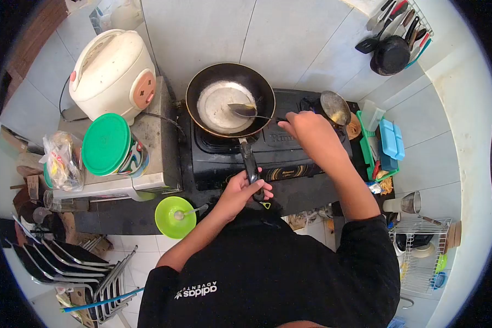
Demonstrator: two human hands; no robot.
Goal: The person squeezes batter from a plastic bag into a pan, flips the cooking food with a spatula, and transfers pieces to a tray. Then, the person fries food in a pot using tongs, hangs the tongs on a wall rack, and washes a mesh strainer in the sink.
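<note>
A dark frying pan (262, 90) sits on the black gas stove (311, 147), with a pale, round, flat layer (216, 106) spread over its bottom. My left hand (240, 191) is wrapped round the pan's black handle near its end. My right hand (306, 131) is closed on the thin handle of a dark spoon-like utensil (242, 110). The utensil's head rests over the right side of the pale layer, inside the pan. A lime green bowl (168, 225) with a spoon in it stands on the dark counter, left of my left forearm.
At the left are a white rice cooker (115, 71), a green-lidded tub (106, 144) and a plastic bag (64, 164). A small metal pan (335, 107) sits at the stove's right, near a green basket (366, 142). Utensils and a black pan (390, 55) hang upper right.
</note>
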